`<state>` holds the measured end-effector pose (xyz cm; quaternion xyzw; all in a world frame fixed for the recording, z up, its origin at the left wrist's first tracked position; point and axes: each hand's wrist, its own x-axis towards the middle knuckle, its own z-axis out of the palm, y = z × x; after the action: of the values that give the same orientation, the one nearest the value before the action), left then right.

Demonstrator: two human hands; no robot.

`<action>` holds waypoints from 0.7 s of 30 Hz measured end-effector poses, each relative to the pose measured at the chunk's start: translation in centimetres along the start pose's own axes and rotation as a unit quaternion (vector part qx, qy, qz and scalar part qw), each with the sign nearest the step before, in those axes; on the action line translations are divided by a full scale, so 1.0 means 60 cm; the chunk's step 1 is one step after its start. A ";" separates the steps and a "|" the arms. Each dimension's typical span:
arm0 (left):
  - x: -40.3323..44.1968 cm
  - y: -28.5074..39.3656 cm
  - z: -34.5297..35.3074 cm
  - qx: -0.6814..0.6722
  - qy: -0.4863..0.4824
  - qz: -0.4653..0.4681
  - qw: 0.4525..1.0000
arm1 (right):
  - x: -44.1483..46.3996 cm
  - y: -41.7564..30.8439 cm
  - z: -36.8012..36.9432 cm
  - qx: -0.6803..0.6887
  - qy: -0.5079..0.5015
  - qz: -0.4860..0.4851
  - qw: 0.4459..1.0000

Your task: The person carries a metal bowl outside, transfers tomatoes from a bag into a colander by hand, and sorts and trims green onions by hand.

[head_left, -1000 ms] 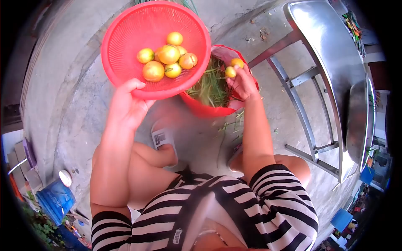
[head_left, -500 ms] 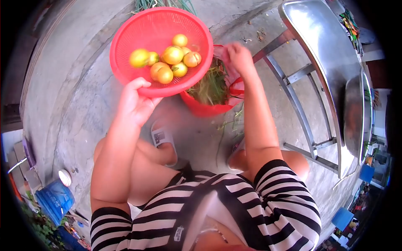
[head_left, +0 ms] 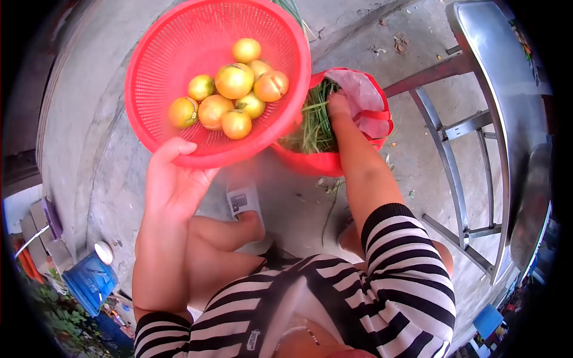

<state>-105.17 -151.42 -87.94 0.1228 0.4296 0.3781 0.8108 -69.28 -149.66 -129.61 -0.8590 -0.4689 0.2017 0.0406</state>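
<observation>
My left hand (head_left: 179, 173) grips the near rim of a red plastic colander (head_left: 158, 89), thumb over the edge and fingers beneath. Several yellow-orange tomatoes (head_left: 234, 81) lie together in it, and it tilts toward me. To the right stands a red bag (head_left: 316, 164) with a pale lining, holding long green stalks (head_left: 316, 122). My right hand (head_left: 339, 106) reaches down inside the bag, against the stalks. Its fingers are hidden there, so their grip does not show.
A metal table frame (head_left: 441, 161) with a shiny steel top (head_left: 495, 53) stands to the right. Green leaves (head_left: 289, 9) show behind the colander. A blue bucket (head_left: 89, 283) sits at lower left. Bits of plant lie on the concrete floor (head_left: 292, 209).
My right hand has gone from the bag's edge down into it, and the bag's mouth is wider open. The colander is nearer and farther left in view; a tomato has settled at its left.
</observation>
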 end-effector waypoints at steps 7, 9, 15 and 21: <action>0.000 0.002 -0.005 0.004 -0.008 0.001 1.000 | -0.038 -0.035 -0.034 -0.071 -0.047 0.018 0.996; -0.001 0.002 -0.006 0.003 -0.012 0.000 1.000 | -0.025 -0.020 -0.019 -0.064 -0.076 0.012 0.995; -0.005 0.005 -0.013 0.000 -0.014 0.005 1.000 | -0.094 -0.049 -0.084 0.069 0.129 0.001 0.989; -0.010 0.010 -0.012 0.011 0.001 0.009 1.000 | -0.005 -0.105 -0.075 0.234 0.070 0.092 0.965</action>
<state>-106.26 -151.54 -87.67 0.1354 0.4340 0.3807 0.8052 -72.64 -145.85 -123.76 -0.8767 -0.3238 0.2483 0.2546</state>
